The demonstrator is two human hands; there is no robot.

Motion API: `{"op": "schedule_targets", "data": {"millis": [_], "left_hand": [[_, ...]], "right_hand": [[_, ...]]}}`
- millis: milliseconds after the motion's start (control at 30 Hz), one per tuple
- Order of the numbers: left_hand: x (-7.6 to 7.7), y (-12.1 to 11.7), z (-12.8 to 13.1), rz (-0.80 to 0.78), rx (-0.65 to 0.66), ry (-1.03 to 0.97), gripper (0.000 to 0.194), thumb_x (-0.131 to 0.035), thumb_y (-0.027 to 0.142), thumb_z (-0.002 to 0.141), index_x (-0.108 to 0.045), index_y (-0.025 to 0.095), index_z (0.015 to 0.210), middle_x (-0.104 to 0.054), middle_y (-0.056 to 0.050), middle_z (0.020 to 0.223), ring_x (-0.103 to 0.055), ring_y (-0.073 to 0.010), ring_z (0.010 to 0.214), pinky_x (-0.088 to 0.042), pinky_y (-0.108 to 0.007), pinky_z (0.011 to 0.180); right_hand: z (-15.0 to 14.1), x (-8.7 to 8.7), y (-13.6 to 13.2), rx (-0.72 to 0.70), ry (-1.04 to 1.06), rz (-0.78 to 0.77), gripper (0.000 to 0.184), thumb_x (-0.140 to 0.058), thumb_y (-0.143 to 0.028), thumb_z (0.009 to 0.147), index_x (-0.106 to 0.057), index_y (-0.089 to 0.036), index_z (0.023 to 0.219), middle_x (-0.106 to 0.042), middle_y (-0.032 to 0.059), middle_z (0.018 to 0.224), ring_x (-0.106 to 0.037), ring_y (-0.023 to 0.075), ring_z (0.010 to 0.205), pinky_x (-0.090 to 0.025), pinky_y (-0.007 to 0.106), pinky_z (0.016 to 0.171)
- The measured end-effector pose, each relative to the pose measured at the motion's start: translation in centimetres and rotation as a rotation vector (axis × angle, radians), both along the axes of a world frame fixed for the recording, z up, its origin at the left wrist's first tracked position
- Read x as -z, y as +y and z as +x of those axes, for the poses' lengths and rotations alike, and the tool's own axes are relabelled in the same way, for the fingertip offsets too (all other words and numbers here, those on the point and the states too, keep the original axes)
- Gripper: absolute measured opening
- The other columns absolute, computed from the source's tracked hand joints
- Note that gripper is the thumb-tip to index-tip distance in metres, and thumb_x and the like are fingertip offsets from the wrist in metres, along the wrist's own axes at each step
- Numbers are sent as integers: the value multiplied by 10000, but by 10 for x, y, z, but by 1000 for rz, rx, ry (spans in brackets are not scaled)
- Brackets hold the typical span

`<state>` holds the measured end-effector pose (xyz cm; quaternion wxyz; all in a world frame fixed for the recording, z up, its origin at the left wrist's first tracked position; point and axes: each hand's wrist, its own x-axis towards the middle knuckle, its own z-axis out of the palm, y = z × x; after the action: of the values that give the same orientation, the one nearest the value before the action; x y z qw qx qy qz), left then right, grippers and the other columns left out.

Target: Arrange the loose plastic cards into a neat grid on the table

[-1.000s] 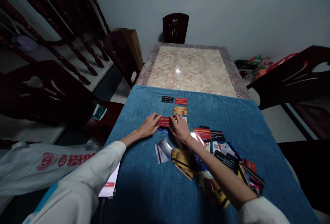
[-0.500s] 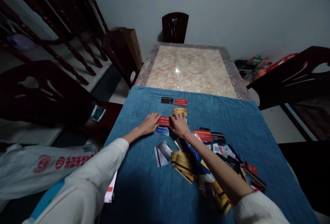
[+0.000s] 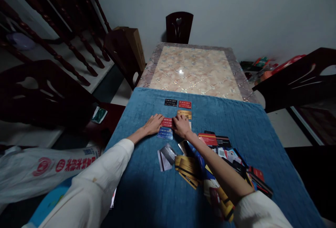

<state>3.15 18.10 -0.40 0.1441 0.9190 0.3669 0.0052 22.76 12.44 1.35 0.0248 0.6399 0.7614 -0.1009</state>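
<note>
A red card (image 3: 167, 122) lies on the blue cloth with a hand at each end. My left hand (image 3: 153, 124) has its bent fingers on the card's left edge. On the right edge are the closed fingers of my right hand (image 3: 181, 126), which hide that end and part of a pale card beneath. Just below the red card lies a blue card (image 3: 165, 133). Beyond my right hand is a gold card (image 3: 184, 114). Farther up, a black card (image 3: 170, 102) and another red card (image 3: 185, 104) lie side by side.
A loose heap of mixed cards (image 3: 231, 156) spreads under and beside my right forearm. Nearer me are silver cards (image 3: 168, 154) and gold cards (image 3: 187, 166). Dark wooden chairs (image 3: 179, 28) surround the table (image 3: 196, 69). A white plastic bag (image 3: 49, 168) is at left.
The red card sits very slightly farther up from the blue card, with both hands still at its ends. The camera view has shifted a little.
</note>
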Motion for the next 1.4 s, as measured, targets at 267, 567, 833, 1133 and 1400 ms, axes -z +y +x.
{"op": "schedule_targets", "data": {"millis": [267,567,833,1133,1400], "left_hand": [[-11,0,5,-24,-32,85,411,-489,167,882,-478,171,1293,-522,-119,1285,-474,-284,1136,-420,-433,959],[-17,-2,8,-54,-48,117,410,-469,157,883,-483,162,1293,-511,-131,1310,-460,-297,1163,-431,-458,947],[-18,-3,8,-68,-62,118,399,-463,146,885,-483,167,1283,-505,-127,1327,-456,-292,1182,-437,-469,947],[-21,-3,9,-104,-78,128,391,-487,137,870,-478,178,1259,-475,-131,1342,-436,-291,1209,-443,-481,954],[-28,-4,13,-125,-93,159,392,-491,124,863,-471,181,1250,-475,-134,1325,-433,-286,1218,-443,-484,969]], "right_hand": [[-2,-6,4,-1,-39,-58,430,-583,-307,850,-530,-160,1251,-494,171,1315,-418,311,1179,-388,402,891],[-2,-2,5,-8,-39,-52,420,-586,-317,859,-530,-158,1244,-514,172,1289,-421,310,1181,-378,406,900],[-2,1,6,-1,-39,-51,403,-569,-318,875,-540,-162,1246,-518,171,1288,-426,306,1173,-379,404,895],[-2,3,6,-2,-53,-54,412,-564,-331,886,-534,-164,1261,-516,171,1295,-426,308,1173,-379,415,899],[-3,3,6,5,-53,-52,395,-545,-344,907,-533,-172,1262,-519,167,1295,-429,301,1173,-376,409,896]]}}
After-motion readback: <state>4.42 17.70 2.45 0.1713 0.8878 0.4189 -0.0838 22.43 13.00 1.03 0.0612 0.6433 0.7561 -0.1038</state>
